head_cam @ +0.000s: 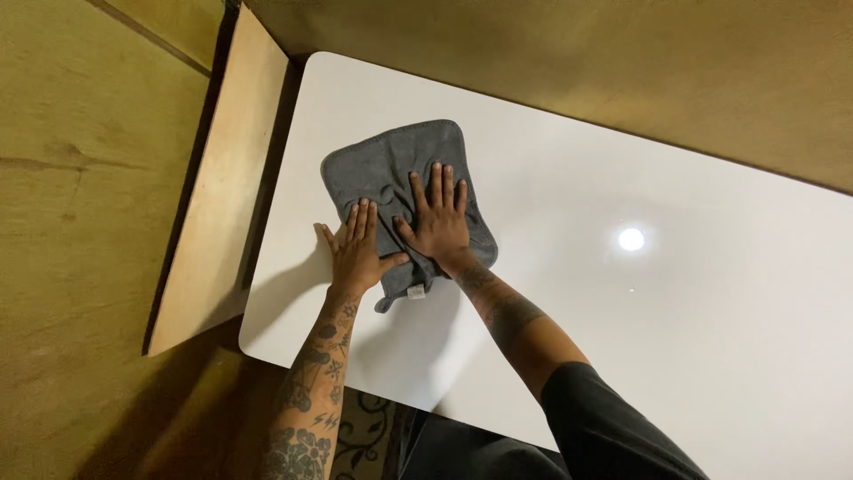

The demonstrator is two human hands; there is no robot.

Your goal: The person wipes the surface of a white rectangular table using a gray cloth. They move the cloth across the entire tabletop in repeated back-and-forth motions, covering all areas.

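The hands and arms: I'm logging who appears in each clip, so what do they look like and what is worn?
Both hands are bare: no gloves, rings or watch visible. The left hand has a forearm densely covered in dark tattoos. The right hand has tattoos near the wrist and a dark short sleeve on the upper arm.

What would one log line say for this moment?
left hand: flat, half on grey cloth | right hand: flat on cloth | cloth: on white table
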